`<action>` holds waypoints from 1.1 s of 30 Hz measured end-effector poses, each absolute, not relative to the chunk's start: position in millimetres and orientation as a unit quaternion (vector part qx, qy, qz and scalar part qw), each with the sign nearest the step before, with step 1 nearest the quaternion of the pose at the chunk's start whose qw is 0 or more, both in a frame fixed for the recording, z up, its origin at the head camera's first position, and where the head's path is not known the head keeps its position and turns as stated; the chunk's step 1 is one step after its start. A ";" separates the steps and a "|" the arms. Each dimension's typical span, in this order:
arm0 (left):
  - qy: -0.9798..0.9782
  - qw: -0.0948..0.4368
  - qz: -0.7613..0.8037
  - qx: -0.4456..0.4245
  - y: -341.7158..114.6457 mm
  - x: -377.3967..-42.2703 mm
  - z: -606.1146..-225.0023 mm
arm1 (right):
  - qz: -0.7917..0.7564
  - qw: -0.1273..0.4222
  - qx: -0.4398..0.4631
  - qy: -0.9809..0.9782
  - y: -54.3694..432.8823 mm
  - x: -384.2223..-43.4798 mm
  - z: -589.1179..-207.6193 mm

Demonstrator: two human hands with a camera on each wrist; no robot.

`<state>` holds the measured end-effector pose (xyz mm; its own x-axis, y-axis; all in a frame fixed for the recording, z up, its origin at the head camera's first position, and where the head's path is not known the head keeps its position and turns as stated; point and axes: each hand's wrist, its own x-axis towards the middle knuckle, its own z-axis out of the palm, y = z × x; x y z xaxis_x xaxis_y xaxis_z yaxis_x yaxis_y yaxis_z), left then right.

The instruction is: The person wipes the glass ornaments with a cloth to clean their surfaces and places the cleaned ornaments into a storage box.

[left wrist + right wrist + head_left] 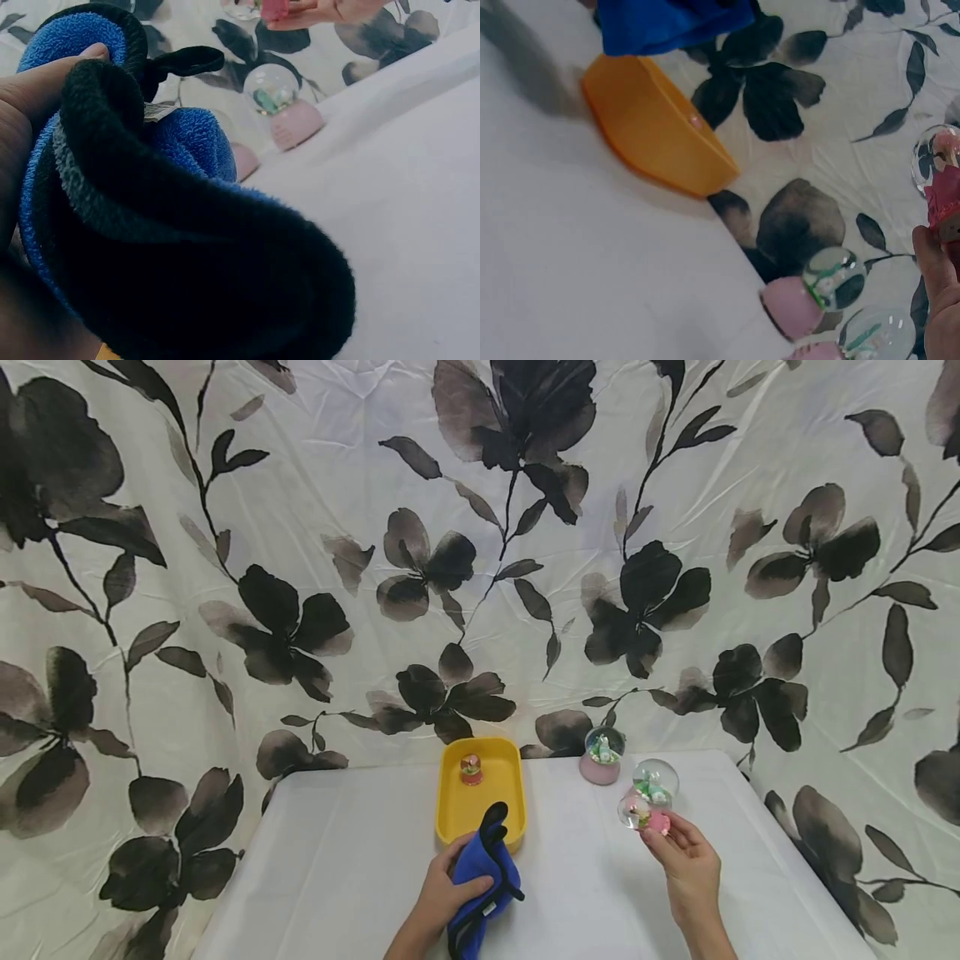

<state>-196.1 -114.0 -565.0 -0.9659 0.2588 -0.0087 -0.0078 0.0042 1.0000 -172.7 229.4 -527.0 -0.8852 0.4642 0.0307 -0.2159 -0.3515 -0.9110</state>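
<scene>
My left hand grips a folded blue cloth with black edging, in front of the yellow tray. In the left wrist view the cloth fills much of the picture, and its black border hides most of the fingers. Over on the right, my right hand pinches a small snow globe by its pink base. This globe is tipped sideways, its clear dome pointing left, and it is raised above the table. The right wrist view catches the held snow globe only at its edge.
A tiny snow globe with a reddish base stands inside the tray. Two larger snow globes are at the table's back right: one with a pink base, the other partly behind the held one. Behind the white table hangs a floral cloth.
</scene>
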 end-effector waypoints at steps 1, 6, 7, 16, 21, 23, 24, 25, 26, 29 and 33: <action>0.701 0.095 0.701 0.092 -112.9 -198.4 -564.4 | 0.814 0.208 -0.111 -0.531 227.6 -172.9 -527.4; 0.711 0.100 0.690 0.085 -107.0 -207.0 -557.1 | 0.810 0.207 -0.087 -0.542 217.8 -176.2 -528.3; 0.713 0.100 0.689 0.085 -105.5 -208.6 -554.9 | 0.807 0.208 -0.082 -0.547 215.5 -177.3 -527.6; 0.703 0.107 0.697 0.093 -92.1 -218.9 -541.6 | 0.797 0.195 -0.060 -0.568 193.9 -183.2 -522.0; 0.691 0.109 0.706 0.106 -83.0 -221.0 -537.5 | 0.791 0.183 -0.079 -0.578 183.1 -182.1 -522.4; 0.689 0.108 0.707 0.112 -79.7 -222.0 -536.4 | 0.784 0.179 -0.083 -0.588 179.6 -181.9 -522.6; 0.689 0.107 0.708 0.114 -78.2 -222.9 -536.2 | 0.780 0.179 -0.083 -0.594 177.9 -182.3 -522.8; 0.688 0.107 0.709 0.116 -77.1 -223.7 -535.9 | 0.776 0.178 -0.080 -0.600 176.1 -182.9 -523.1; 0.687 0.106 0.709 0.118 -76.6 -224.4 -535.8 | 0.772 0.177 -0.077 -0.606 174.1 -183.9 -523.4; 0.682 0.104 0.714 0.120 -76.8 -226.3 -535.4 | 0.766 0.171 -0.061 -0.617 166.7 -187.7 -524.4; 0.672 0.107 0.723 0.118 -77.3 -225.5 -536.2 | 0.770 0.159 -0.048 -0.617 155.5 -189.5 -528.4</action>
<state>-225.5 -77.3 -536.2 -0.9491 0.3137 0.0276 0.0047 -0.0736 0.9973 -189.5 155.5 -528.4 -0.9451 0.3032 0.1220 -0.1853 -0.1895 -0.9642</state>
